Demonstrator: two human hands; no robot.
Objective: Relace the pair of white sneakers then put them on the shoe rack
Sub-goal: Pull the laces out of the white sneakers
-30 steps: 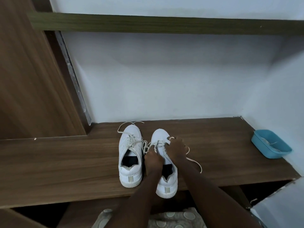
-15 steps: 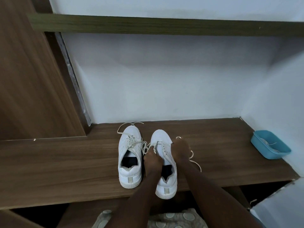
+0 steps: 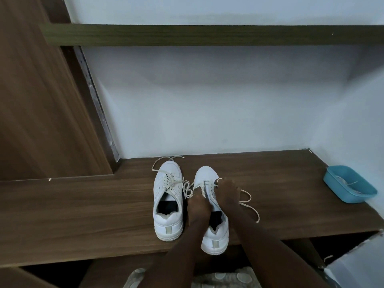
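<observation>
Two white sneakers stand side by side on a wooden shelf (image 3: pixel 83 215), toes toward the wall. The left sneaker (image 3: pixel 168 201) is untouched, its loose lace trailing past the toe. The right sneaker (image 3: pixel 209 208) has its heel over the shelf's front edge. My left hand (image 3: pixel 197 206) holds the lace on the shoe's left side near the tongue. My right hand (image 3: pixel 227 194) pinches the lace (image 3: pixel 248 201) at the eyelets on the right side, and the free end loops out over the wood to the right.
A blue plastic tub (image 3: pixel 349 183) sits at the shelf's far right by the wall. A wooden panel (image 3: pixel 37 100) rises at the left and a dark shelf board (image 3: pixel 207 35) runs overhead. Patterned cloth (image 3: pixel 239 279) shows below the shelf edge.
My right hand drew back from the toe end, then moved up again to the eyelets. The lace's loose loop shifted slightly on the wood. The left hand and left sneaker stayed put.
</observation>
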